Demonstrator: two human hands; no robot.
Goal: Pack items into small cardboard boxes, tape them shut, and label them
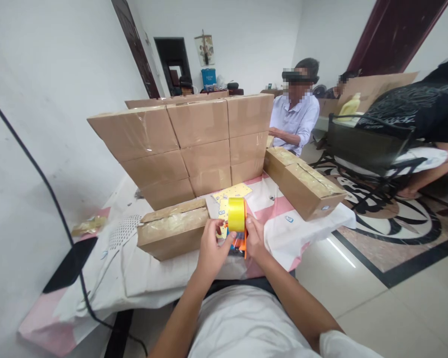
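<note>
Both hands on the tape gun, box waiting just to my left.

My left hand (212, 248) pinches near the yellow roll; my right hand (254, 237) grips the tape gun (237, 226) above the table (134, 268). The box (173, 228) sits close; the tape end could stick to my fingers or twist.

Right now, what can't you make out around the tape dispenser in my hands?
- Head view: dispenser blade and lower body, hidden by left hand and right hand.
- Yellow sheet print: too small, partly behind the tape roll.
- Box far side: faces away.
</note>
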